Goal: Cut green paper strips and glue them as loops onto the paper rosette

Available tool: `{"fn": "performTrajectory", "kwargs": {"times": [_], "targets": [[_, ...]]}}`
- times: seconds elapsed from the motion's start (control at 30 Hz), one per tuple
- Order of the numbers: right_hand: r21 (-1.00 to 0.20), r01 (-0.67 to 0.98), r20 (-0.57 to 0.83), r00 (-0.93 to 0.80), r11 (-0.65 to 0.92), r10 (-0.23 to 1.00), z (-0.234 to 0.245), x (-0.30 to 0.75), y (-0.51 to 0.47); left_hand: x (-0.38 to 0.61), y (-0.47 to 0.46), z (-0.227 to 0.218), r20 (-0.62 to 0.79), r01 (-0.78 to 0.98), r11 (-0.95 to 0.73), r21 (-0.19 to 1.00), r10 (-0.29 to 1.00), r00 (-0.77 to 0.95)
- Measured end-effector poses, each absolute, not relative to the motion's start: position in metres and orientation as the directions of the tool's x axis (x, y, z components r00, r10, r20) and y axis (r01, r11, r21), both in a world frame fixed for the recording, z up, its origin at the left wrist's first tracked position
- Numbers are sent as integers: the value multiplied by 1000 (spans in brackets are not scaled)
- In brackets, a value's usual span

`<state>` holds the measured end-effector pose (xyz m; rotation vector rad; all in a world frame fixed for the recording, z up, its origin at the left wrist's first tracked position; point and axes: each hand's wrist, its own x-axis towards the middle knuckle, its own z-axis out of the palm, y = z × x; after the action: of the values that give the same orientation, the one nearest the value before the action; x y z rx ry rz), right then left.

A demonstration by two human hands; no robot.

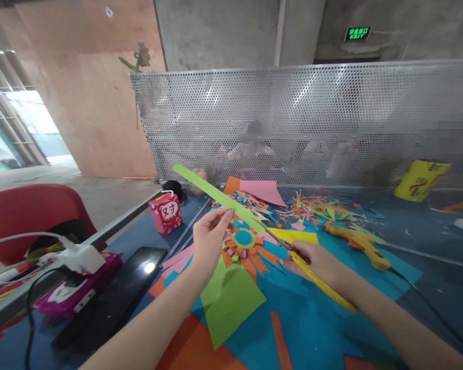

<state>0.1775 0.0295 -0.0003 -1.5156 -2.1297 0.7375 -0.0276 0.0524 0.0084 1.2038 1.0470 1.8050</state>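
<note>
Between the fingers and thumb of my left hand [211,231] is a long light green paper strip [204,186], slanting from upper left down to the right. My right hand [316,262] grips yellow-handled scissors [312,277], whose metal blades point up and left at the strip's lower right end. Whether the blades have cut into the strip I cannot tell. Under the hands sits a paper flower [244,238] with a blue centre and orange ribbon tails. A green paper sheet [231,298] lies in front of it, over blue paper [312,329].
A yellow glue gun [358,244] lies at the right, its cord trailing forward. Paper scraps [320,206] are heaped behind. At the left are a black phone [111,298], a purple power strip [77,293] and a red drink box [165,213]. A perforated metal screen [293,113] borders the back.
</note>
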Motion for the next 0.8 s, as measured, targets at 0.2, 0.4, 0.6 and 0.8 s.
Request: {"fn": "performTrajectory", "kwargs": {"times": [0.2,0.4,0.6,0.8], "targets": [[-671,699,19,-319,248,948,3,176,28,-28,52,8,361,-108,-411,905,878,-315],[-667,698,32,-322,260,946,0,178,29,-28,53,8,357,-118,-412,904,876,-324],[-665,701,19,-330,259,944,0,178,29,-28,52,10,348,-129,-406,905,879,-324],[-671,698,24,-318,251,948,-2,178,29,-28,52,11,351,-158,-417,895,878,-325]]}}
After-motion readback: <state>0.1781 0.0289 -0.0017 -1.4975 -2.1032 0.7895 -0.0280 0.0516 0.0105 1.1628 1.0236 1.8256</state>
